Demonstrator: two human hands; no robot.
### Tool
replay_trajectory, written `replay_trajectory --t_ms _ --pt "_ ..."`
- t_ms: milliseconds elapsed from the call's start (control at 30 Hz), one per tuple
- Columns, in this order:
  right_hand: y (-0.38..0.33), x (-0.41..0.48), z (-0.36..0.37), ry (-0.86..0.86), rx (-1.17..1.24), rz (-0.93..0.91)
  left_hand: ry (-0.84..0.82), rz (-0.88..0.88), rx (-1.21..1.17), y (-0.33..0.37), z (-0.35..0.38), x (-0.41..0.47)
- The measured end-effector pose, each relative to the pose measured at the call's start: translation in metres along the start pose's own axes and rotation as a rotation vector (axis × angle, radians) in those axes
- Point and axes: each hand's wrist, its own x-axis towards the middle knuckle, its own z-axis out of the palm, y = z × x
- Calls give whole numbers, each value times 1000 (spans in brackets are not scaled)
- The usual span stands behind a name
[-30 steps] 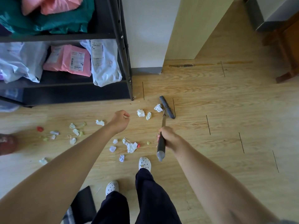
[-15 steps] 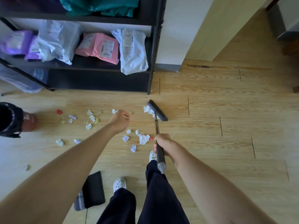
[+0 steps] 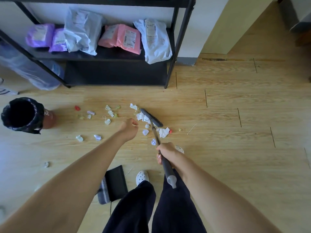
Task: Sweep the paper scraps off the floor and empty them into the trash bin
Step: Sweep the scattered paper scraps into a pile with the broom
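Note:
My right hand (image 3: 166, 151) grips the handle of a broom (image 3: 165, 167), whose dark head (image 3: 151, 117) rests on the wooden floor against a clump of crumpled white paper scraps (image 3: 143, 117). More scraps (image 3: 110, 113) lie scattered to the left, toward a trash bin (image 3: 36, 109) lined with a black bag at the far left. My left hand (image 3: 130, 127) hovers above the floor with fingers curled loosely and nothing in it. A black dustpan (image 3: 114, 183) lies on the floor by my left foot.
A black metal shelf rack (image 3: 178, 41) holding pink, white and purple parcels stands just behind the scraps. A wall corner (image 3: 188, 61) sits to its right. Bare wooden floor (image 3: 244, 132) stretches to the right. My legs and white clogs (image 3: 142, 177) are below.
The view has swung left, bringing the trash bin into sight. The broom head has swept left, pushing several scraps together. My left hand stays curled above the floor.

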Motion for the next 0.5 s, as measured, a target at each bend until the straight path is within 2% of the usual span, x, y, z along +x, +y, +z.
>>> replay_trajectory --t_ms 300,500 --pt "34 -37 -3 140 44 -149 -83 71 43 -1 8 -26" --pt "35 -32 -47 264 134 -113 -100 111 43 12 28 -29"
